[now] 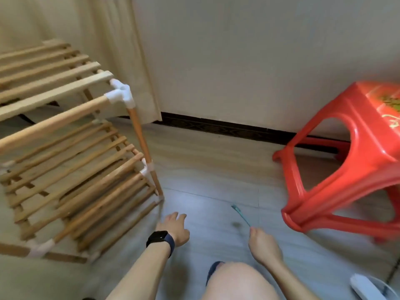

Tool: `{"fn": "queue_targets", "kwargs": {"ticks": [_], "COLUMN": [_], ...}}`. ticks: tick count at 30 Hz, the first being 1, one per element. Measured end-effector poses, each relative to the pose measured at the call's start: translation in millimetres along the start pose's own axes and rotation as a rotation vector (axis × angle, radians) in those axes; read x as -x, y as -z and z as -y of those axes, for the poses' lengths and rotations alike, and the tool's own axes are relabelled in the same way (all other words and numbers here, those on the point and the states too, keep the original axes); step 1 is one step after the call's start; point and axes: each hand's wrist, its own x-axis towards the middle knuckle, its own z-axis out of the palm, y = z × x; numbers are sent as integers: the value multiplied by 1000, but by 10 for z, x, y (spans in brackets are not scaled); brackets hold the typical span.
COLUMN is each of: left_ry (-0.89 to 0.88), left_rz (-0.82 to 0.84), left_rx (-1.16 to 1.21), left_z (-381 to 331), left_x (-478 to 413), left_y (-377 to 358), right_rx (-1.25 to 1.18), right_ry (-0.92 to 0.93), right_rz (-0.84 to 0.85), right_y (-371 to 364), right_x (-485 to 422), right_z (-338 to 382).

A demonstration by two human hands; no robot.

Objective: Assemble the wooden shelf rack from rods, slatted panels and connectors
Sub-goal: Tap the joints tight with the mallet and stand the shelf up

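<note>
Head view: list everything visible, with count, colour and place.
shelf rack: one, light wood, left, on the floor
connectors: several, white, at rack corners
stool: one, red, right, near the wall
curtain: one, beige, upper left, behind the rack
thin strip: one, teal, centre, above the floor
white object: one, bottom right corner, unclear what
watch: one, black, left wrist
left hand: open, near the rack's foot
right hand: pinches the strip's end

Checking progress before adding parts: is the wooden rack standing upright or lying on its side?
Upright: the rack stands on its legs on the floor, slatted shelves level, one above another.
</note>
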Motion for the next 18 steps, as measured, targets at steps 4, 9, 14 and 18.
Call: {"fn": "queue_targets", "kwargs": {"ticks": [4,9,14,18], "left_ry": [12,7,-76,-104], "left_rz": [119,73,-11,50], "left_rx": [-11,-86,-77,-72], "left_z": [-9,-39,-59,-14], "left_x": [-282,-654,-978,-1078], "left_y": [-459,-685,-834,-1096], "right_rx": [-119,-281,-277,-80], "right_ry": [-115,-215,-281,-267], "right_rz": [-51,-247,-354,-314], "right_y": [-248,-405,-529,-824], "right_x": [-54,-373,-889,-1087], "right_z": [-275,-413,-490,-695]}}
